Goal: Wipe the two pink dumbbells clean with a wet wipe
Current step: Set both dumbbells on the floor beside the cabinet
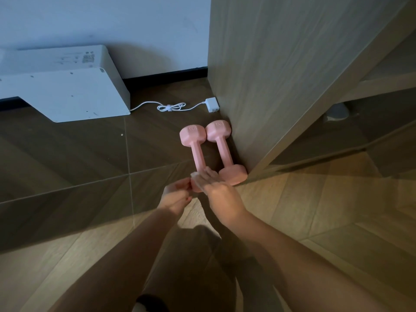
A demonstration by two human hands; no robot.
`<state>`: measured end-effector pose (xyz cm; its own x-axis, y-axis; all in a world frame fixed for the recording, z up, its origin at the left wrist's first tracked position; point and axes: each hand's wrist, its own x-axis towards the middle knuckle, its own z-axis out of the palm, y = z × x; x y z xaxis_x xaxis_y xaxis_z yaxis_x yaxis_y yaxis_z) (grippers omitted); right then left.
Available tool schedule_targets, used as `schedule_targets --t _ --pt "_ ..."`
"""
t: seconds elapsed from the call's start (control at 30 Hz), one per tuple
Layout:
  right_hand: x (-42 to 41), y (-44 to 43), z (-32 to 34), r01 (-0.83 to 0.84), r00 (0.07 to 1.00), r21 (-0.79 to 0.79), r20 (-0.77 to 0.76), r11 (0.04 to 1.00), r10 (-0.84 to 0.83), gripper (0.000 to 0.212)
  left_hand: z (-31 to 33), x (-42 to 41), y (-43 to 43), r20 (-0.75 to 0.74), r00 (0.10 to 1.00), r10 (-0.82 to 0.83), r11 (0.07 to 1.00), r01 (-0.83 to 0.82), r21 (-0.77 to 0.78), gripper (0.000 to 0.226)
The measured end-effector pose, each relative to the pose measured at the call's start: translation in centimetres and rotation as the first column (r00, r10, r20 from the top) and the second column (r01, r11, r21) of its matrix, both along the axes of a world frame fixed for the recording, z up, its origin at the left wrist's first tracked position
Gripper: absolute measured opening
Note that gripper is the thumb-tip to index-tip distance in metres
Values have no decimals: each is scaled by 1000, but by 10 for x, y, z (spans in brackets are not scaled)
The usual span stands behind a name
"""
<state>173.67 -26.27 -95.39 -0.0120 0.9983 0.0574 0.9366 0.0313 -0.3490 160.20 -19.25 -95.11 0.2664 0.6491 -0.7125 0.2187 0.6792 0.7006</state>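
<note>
The left dumbbell (198, 154) points away; the right hand (217, 190) presses the wet wipe (195, 176) onto its near head with straight fingers (210, 174), while the left hand (175, 195) pinches that head.

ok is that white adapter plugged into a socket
No, the white adapter lies loose on the floor at the foot of the wooden panel.

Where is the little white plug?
In the head view, the white plug lies on the floor beside the wooden panel, just beyond the pink dumbbell nearest that panel.
</note>
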Motion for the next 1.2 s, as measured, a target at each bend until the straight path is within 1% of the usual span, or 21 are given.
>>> schedule_targets --t 0.1,0.2,0.27,0.4,0.43,0.47,0.53,0.57,0.6,0.73,0.87,0.9,0.93,0.97,1.0,1.03,1.07,1.1,1.13,1.17,1.2 --pt "5 5 -2 -9 999 8 50 1000 8 53 -1 -1 2 11 999 37 998 -36 -61 48" --pt "6 4 -4 -83 990 -67 111 994 90 59 0 -1 3 40 996 81 992 -77 -95 43" --pt "7 2 -3 -72 990 -61 115 996 79 60 2 -2 3 26 999 48 994 -45 -99 45" --pt "24 8 6 -153 978 -45 139 987 158 60 4 1 3 -114 981 -156 984 164 71 56" --pt "33 10 10 -131 980 -30 150 991 134 60 4 2 3 -166 968 -187 968 211 136 58" --pt "42 12 14 -85 984 1 158 996 83 59 3 4 3 -234 942 -240 933 290 215 61" --pt "55 7 19 -24 981 17 190 1000 21 55 -1 6 1 -407 825 -392 776 534 336 66" --pt "57 3 20 -49 973 -15 224 999 51 52 -3 8 -1 -474 769 -429 695 616 370 67" --pt "57 -2 20 -88 965 -64 243 994 101 50 -5 10 -3 -520 736 -433 647 655 390 68" --pt "63 -20 16 -151 944 -168 267 974 193 60 -4 14 -5 -592 715 -373 611 669 423 61" --pt "66 -31 15 -205 887 -346 330 916 323 64 5 14 -4 -648 632 -425 546 750 373 61" --pt "65 -33 17 -207 904 -354 286 912 316 62 10 14 -4 -663 610 -434 534 767 356 63" --pt "64 -32 23 -182 951 -326 183 928 250 56 17 15 -4 -675 596 -435 522 778 351 66" --pt "61 -30 31 -102 993 -282 26 954 114 47 24 15 -3 -677 596 -432 511 780 361 68" --pt "57 -27 39 34 984 -263 -160 964 -78 39 31 16 -2 -642 628 -439 520 760 388 67" --pt "55 -22 46 180 885 -309 -363 934 -291 32 39 16 -1 -557 690 -463 571 712 408 64" --pt "53 -17 55 269 686 -430 -543 862 -485 28 47 18 0 -431 752 -498 647 653 393 61" --pt "51 -12 63 273 452 -570 -635 775 -627 23 54 20 2 -310 796 -520 710 605 361 60" --pt "50 -7 69 233 269 -676 -646 699 -714 18 60 24 5 -241 811 -534 740 586 331 57" --pt "50 -4 75 188 174 -737 -626 650 -760 14 64 27 8 -215 812 -542 752 583 308 50" --pt "50 -2 79 164 131 -766 -607 621 -784 13 67 31 11 -195 822 -534 770 569 289 36"
